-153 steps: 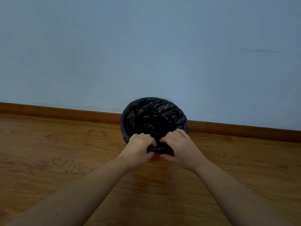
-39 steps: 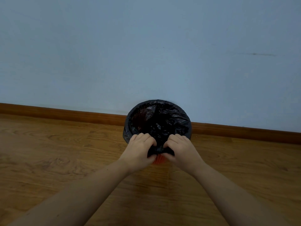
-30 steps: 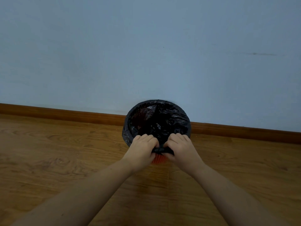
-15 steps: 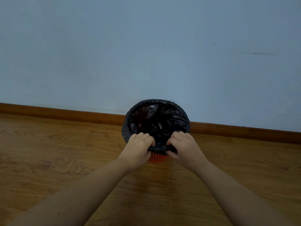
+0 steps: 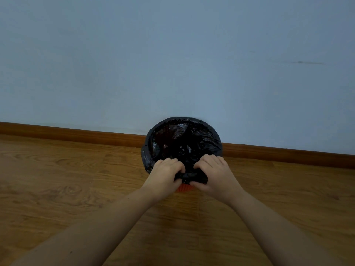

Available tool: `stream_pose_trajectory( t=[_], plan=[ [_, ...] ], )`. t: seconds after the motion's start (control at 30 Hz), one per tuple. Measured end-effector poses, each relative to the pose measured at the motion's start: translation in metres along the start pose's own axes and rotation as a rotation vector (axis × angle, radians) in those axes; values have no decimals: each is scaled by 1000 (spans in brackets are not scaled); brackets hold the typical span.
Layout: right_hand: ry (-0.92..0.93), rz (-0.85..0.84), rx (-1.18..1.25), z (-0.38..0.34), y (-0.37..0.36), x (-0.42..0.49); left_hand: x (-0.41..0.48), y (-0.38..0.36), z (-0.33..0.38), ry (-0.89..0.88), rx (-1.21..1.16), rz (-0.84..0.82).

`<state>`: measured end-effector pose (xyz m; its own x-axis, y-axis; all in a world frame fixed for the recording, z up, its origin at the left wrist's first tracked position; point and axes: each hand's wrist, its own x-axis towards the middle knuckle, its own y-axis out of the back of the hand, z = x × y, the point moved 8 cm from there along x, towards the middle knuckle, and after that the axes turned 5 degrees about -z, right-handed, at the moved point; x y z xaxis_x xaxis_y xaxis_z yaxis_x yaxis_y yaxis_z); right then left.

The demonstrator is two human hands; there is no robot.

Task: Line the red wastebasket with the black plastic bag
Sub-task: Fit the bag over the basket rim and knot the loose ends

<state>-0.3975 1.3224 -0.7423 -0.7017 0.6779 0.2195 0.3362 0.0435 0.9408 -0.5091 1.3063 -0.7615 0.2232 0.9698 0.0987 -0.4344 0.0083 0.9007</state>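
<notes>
The wastebasket (image 5: 184,188) stands on the wooden floor (image 5: 57,181) against the baseboard (image 5: 76,134), at the floor's far edge under the pale wall (image 5: 172,54). Only a red sliver of it shows between the wrists. The black bag (image 5: 182,144) fills it and is folded over the rim. The left hand (image 5: 165,174) and right hand (image 5: 213,174) are both clenched on bunched bag plastic at the near rim.

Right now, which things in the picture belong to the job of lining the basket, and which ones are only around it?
Belong to the job:
- red wastebasket
- black plastic bag, spread over the rim
- left hand and right hand, both gripping the bag's near edge

Only around:
- wooden floor
- baseboard
- wall
</notes>
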Motion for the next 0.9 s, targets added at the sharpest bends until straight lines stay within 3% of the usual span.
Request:
stream_pose_trajectory(
  t=[0.33, 0.53, 0.9],
  plan=[
    [-50, 42, -3, 6, 0, 0, -1, 5, -13, 24, 39, 4],
    [-78, 38, 15, 4, -5, 1, -5, -4, 2, -50, 127, -14],
    [-11, -9, 53, 0, -5, -2, -1, -7, -1, -46, 112, -21]
  ],
)
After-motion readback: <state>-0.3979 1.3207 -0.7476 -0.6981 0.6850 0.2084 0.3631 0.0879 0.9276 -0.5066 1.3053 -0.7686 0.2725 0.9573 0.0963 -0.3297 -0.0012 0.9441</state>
